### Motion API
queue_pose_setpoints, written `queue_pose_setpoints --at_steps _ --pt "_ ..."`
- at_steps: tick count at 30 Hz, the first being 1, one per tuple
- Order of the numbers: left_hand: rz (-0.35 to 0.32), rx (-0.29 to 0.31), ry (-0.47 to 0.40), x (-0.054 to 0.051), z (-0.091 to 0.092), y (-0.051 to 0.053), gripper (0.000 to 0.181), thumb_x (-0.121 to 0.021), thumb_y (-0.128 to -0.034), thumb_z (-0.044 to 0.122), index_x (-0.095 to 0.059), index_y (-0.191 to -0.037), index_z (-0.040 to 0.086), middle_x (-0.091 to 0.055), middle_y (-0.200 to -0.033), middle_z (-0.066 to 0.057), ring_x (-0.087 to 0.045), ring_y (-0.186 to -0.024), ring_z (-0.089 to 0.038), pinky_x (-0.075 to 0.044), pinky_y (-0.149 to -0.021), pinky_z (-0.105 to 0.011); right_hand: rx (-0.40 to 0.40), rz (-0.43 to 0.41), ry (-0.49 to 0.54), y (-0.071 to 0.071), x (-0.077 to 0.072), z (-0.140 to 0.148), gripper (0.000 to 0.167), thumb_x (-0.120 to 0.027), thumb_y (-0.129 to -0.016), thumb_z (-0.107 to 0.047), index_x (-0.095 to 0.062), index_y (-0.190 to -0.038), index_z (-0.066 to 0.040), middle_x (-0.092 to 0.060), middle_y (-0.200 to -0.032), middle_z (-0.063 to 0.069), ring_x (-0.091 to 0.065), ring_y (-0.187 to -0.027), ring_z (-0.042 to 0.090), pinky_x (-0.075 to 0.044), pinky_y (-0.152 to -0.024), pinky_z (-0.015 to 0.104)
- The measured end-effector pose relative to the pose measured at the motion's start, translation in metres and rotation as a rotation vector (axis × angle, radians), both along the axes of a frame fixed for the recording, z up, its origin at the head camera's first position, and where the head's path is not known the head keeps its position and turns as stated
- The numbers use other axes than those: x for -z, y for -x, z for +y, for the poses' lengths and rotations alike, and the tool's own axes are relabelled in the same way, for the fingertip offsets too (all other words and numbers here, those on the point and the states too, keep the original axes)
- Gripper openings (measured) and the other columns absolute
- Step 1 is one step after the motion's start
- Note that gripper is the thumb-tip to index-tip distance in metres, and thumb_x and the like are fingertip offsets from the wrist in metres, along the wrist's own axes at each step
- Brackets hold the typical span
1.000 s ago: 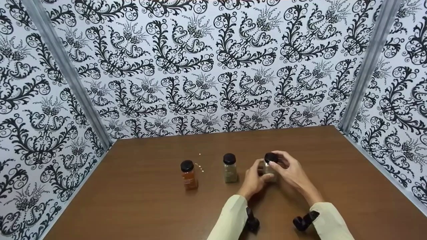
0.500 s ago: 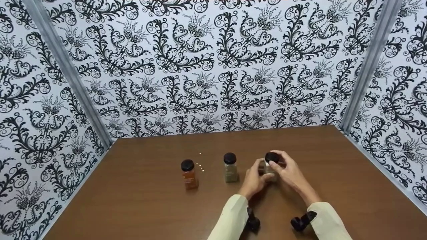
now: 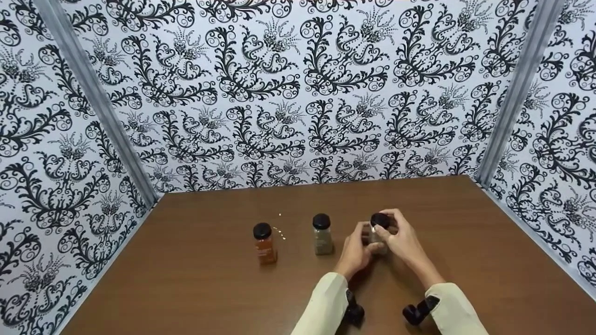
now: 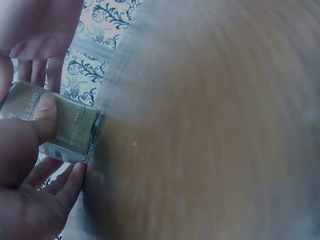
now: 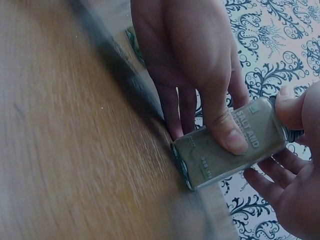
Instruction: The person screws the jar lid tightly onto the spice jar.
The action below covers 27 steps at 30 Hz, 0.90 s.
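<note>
A square glass spice jar stands upright on the table between both hands. Pale beige powder shows through the glass, and its label reads "SALT AND", the rest covered by a thumb. My left hand grips the jar's body, thumb across the front and fingers behind. Up at the black lid, my right hand pinches with thumb and fingers. In the left wrist view the jar's base meets the table. Whether the lid sits loose or tight, I cannot tell.
Left of the hands stands a jar of greenish-grey contents with a black lid. Farther left is an orange-red spice jar, also black-lidded. Small pale specks lie near it on the brown table. Patterned walls enclose the back and sides.
My right wrist has swung slightly left while its fingers stay on the lid. The left hand and the jars have hardly moved.
</note>
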<state>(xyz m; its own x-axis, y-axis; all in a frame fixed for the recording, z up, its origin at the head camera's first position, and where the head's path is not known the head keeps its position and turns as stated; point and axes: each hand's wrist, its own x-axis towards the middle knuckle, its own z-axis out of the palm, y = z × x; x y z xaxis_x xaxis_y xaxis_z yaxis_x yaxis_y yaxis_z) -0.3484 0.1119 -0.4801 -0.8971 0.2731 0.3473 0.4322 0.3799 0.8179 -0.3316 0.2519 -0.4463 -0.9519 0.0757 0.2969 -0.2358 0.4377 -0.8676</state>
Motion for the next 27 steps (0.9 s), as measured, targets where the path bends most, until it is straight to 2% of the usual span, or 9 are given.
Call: queue_pose_setpoints --at_steps 7,10,13,20,23,27 --pt "-0.005 -0.003 -0.015 0.0 0.001 -0.001 0.042 -0.077 -0.0868 0.016 -0.056 -0.123 0.014 -0.072 -0.114 -0.006 -0.07 -0.104 -0.018 -0.056 -0.091 -0.028 0.016 0.009 -0.022 -0.001 -0.002 -0.002 0.033 -0.064 -0.096 -0.006 -0.052 -0.127 -0.008 -0.063 -0.124 0.021 -0.062 -0.118 0.034 -0.05 -0.097 0.039" --pt "-0.006 -0.009 -0.012 0.001 0.001 -0.001 0.042 -0.077 -0.0867 0.015 -0.056 -0.123 0.013 -0.072 -0.113 -0.006 -0.07 -0.103 -0.018 -0.056 -0.091 -0.027 0.032 0.021 -0.028 0.0 0.0 -0.004 0.034 -0.065 -0.094 -0.005 -0.052 -0.126 -0.008 -0.064 -0.123 0.02 -0.062 -0.118 0.033 -0.049 -0.098 0.04" --pt "-0.002 -0.012 -0.017 0.001 0.001 -0.001 0.042 -0.078 -0.0862 0.014 -0.056 -0.122 0.012 -0.072 -0.113 -0.006 -0.07 -0.103 -0.018 -0.056 -0.09 -0.027 0.05 0.041 -0.021 0.001 0.003 -0.005 0.035 -0.067 -0.092 -0.004 -0.053 -0.125 -0.007 -0.065 -0.122 0.019 -0.063 -0.117 0.031 -0.049 -0.097 0.035" --pt "0.004 -0.019 -0.022 -0.003 0.0 0.002 0.041 -0.079 -0.0862 0.017 -0.057 -0.12 0.013 -0.072 -0.115 -0.008 -0.07 -0.106 -0.02 -0.057 -0.093 -0.032 0.065 0.098 0.02 0.005 0.006 -0.006 0.037 -0.067 -0.092 -0.002 -0.054 -0.127 -0.002 -0.062 -0.125 0.021 -0.063 -0.114 0.035 -0.048 -0.087 0.013" --pt "-0.019 -0.034 -0.011 -0.004 0.0 0.001 0.043 -0.079 -0.0864 0.017 -0.058 -0.124 0.015 -0.072 -0.118 -0.006 -0.07 -0.109 -0.019 -0.056 -0.094 -0.031 0.051 0.089 0.041 0.005 0.006 -0.006 0.038 -0.067 -0.093 -0.003 -0.053 -0.128 -0.002 -0.061 -0.127 0.021 -0.063 -0.115 0.035 -0.047 -0.086 0.011" --pt "-0.059 -0.046 0.035 -0.009 0.001 -0.003 0.055 -0.078 -0.0872 0.018 -0.053 -0.136 0.018 -0.068 -0.131 -0.007 -0.065 -0.119 -0.022 -0.053 -0.099 -0.033 0.035 0.063 0.046 0.004 0.003 -0.002 0.042 -0.068 -0.094 -0.009 -0.052 -0.133 -0.004 -0.062 -0.129 0.02 -0.062 -0.116 0.03 -0.047 -0.089 0.013"
